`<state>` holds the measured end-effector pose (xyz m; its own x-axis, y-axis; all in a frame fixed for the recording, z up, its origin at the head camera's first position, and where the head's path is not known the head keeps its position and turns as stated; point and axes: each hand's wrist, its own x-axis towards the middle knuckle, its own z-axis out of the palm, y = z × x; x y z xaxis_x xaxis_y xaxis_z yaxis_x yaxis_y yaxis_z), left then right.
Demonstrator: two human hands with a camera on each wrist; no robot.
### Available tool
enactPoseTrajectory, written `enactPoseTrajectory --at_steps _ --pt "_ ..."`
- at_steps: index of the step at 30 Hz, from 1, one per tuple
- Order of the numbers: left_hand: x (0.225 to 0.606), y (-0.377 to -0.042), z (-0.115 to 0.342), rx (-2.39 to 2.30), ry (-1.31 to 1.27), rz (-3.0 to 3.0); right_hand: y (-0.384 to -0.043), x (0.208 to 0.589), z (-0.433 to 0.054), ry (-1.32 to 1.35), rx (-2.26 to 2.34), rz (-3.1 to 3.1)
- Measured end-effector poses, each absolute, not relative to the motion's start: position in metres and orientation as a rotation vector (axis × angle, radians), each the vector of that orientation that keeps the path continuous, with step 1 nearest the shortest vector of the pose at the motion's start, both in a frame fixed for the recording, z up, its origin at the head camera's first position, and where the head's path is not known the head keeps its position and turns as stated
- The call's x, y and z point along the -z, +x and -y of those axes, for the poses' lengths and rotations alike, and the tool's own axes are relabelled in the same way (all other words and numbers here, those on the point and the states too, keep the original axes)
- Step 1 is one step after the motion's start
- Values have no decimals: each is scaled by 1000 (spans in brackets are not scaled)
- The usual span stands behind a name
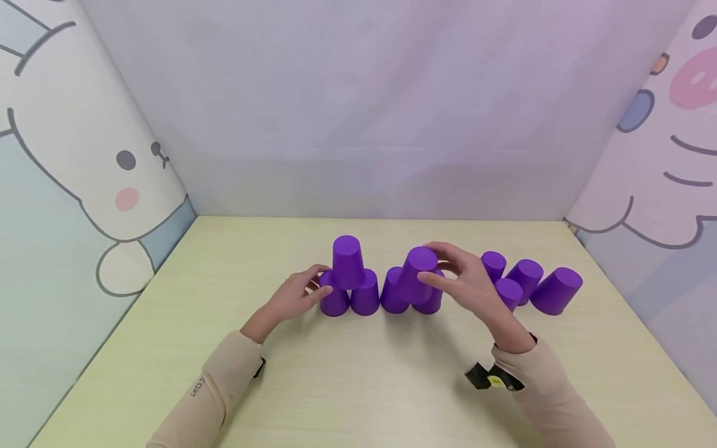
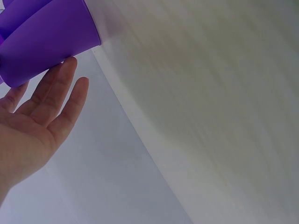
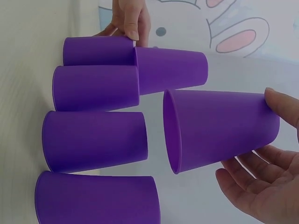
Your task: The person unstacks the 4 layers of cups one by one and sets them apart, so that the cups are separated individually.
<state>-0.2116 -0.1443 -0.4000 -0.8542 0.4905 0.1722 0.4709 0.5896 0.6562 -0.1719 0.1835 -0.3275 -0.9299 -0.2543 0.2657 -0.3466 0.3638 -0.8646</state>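
Note:
Upside-down purple cups stand in a row on the table. My left hand (image 1: 294,294) holds the leftmost cup (image 1: 334,305) at its side, thumb in front and fingers behind. Bridging that cup and its neighbour (image 1: 365,300) is an upper cup (image 1: 348,262), also inverted. My right hand (image 1: 469,278) grips another inverted cup (image 3: 219,128) near its base, between thumb and fingers. This cup is slightly tilted, and its rim hangs just above two more standing cups, one (image 3: 96,140) beside the other (image 3: 98,198). In the left wrist view, my left fingertips (image 2: 70,65) touch purple cup wall.
Several more inverted purple cups stand right of my right hand, among them a front one (image 1: 508,291) and a leaning one (image 1: 557,291). A pale curtain (image 1: 364,124) rises behind the table (image 1: 358,386), with cartoon-printed cloth (image 1: 73,155) at both sides.

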Motion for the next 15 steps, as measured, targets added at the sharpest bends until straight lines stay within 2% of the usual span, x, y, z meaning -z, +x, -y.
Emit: enactPoseTrajectory --at_steps 15 --pt "401 -212 145 -1123 832 -2772 -156 328 -204 539 -1536 2518"
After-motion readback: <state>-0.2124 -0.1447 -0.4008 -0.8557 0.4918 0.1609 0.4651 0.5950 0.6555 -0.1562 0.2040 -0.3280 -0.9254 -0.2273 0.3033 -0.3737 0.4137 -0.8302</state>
